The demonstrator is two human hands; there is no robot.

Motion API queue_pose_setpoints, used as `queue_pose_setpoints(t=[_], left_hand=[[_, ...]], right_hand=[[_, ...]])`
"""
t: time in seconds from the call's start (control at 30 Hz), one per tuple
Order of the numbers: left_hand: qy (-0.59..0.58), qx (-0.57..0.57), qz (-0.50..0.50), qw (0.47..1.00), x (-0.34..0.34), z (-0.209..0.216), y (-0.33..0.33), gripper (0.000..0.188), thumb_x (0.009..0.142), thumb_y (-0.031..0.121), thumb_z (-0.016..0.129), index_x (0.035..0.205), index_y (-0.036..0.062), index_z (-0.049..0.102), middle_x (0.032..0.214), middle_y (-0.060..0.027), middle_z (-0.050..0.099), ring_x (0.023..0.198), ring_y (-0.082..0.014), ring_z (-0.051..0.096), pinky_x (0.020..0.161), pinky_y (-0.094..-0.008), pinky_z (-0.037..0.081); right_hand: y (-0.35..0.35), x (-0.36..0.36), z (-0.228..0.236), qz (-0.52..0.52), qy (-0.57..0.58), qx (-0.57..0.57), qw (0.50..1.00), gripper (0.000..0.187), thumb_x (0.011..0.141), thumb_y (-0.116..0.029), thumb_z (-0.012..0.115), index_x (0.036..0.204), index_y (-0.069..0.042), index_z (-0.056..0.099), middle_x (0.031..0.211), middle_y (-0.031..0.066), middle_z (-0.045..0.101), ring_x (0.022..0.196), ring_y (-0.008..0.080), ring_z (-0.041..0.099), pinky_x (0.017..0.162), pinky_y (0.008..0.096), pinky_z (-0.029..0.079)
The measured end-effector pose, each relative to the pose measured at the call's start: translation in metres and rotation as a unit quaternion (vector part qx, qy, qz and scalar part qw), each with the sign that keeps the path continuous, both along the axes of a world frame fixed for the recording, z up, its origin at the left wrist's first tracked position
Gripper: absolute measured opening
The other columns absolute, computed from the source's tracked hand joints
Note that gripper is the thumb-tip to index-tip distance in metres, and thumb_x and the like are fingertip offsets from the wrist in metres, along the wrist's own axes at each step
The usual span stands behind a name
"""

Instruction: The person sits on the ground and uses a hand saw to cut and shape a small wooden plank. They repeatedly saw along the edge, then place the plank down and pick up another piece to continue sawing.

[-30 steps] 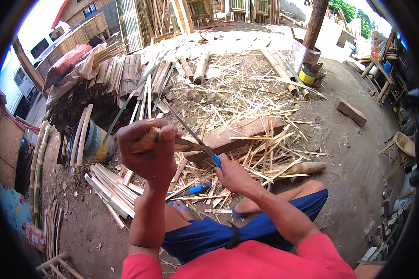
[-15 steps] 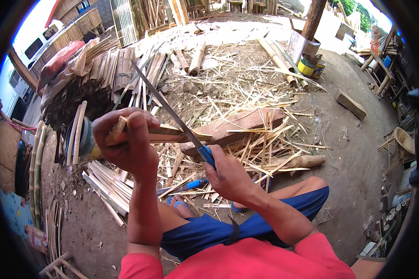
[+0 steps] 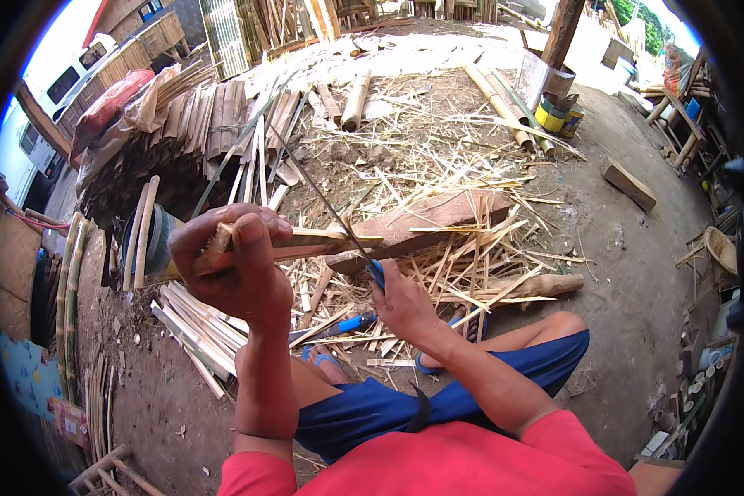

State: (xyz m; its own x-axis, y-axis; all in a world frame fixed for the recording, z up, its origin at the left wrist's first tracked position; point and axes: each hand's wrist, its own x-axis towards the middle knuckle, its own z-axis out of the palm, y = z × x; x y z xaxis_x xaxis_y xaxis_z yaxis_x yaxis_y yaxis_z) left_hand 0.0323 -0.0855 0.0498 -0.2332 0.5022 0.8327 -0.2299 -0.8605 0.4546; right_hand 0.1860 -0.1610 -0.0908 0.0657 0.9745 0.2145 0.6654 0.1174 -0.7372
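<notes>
We clenched bamboo strip point(image 3: 306, 241) crosswise in left hand point(image 3: 240, 269), tip rightward; right hand point(image 3: 409, 307) gripped knife point(image 3: 339, 219), blade slanting forward-left.

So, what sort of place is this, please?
Probably an outdoor bamboo-working yard: split strips lie piled on the dirt ground, loose slivers are scattered about, and the right hand holds a long, blue-handled blade.

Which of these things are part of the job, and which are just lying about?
In use:
bamboo strip, in the left hand
blue-handled knife, in the right hand

Apparently just lying about:
wooden block
yellow can
bucket
</notes>
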Motion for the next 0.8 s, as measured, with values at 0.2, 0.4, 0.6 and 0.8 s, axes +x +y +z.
queue_pose_setpoints(t=[0.2, 0.4, 0.6, 0.8], left_hand=[[-0.005, -0.029, 0.011, 1.0, 0.001, 0.006, 0.016, 0.028, 0.091, 0.012, 0.073, 0.103, 0.0033, 0.048, 0.079, -0.0101, 0.064, 0.062, -0.0136, 0.063, 0.058, -0.0289, 0.056], [-0.017, -0.036, 0.033, 0.999, 0.006, 0.01, 0.026, 0.026, 0.091, 0.011, 0.072, 0.103, 0.003, 0.049, 0.077, -0.0103, 0.063, 0.06, -0.0141, 0.062, 0.057, -0.0291, 0.055], [-0.014, -0.087, 0.068, 0.994, -0.01, 0.019, 0.04, 0.024, 0.093, 0.014, 0.07, 0.103, 0.0039, 0.051, 0.074, -0.0095, 0.061, 0.06, -0.0147, 0.061, 0.057, -0.0314, 0.054], [-0.052, -0.066, 0.035, 0.996, -0.013, 0.004, 0.042, 0.022, 0.093, 0.015, 0.07, 0.102, 0.006, 0.053, 0.072, -0.0073, 0.059, 0.057, -0.0141, 0.056, 0.053, -0.0282, 0.05]], right_hand=[[0.003, 0.002, 0.006, 0.001, 0.012, -0.083, 0.996, 0.029, 0.099, -0.02, 0.055, 0.116, -0.003, 0.041, 0.075, 0.0268, 0.064, 0.072, 0.05, 0.063, 0.064, 0.0579, 0.048], [0.032, 0.01, -0.06, -0.102, -0.071, -0.137, 0.983, 0.026, 0.096, -0.02, 0.058, 0.113, -0.005, 0.045, 0.078, 0.0255, 0.066, 0.077, 0.0479, 0.065, 0.064, 0.0569, 0.049], [0.049, 0.024, -0.083, -0.02, 0.079, -0.189, 0.979, 0.025, 0.099, -0.025, 0.057, 0.107, -0.003, 0.047, 0.073, 0.0241, 0.064, 0.07, 0.0458, 0.063, 0.063, 0.0533, 0.046], [0.016, -0.001, -0.059, 0.047, 0.067, 0.071, 0.994, 0.03, 0.097, -0.022, 0.057, 0.119, -0.006, 0.044, 0.085, 0.0267, 0.066, 0.076, 0.0476, 0.065, 0.064, 0.0555, 0.05]])
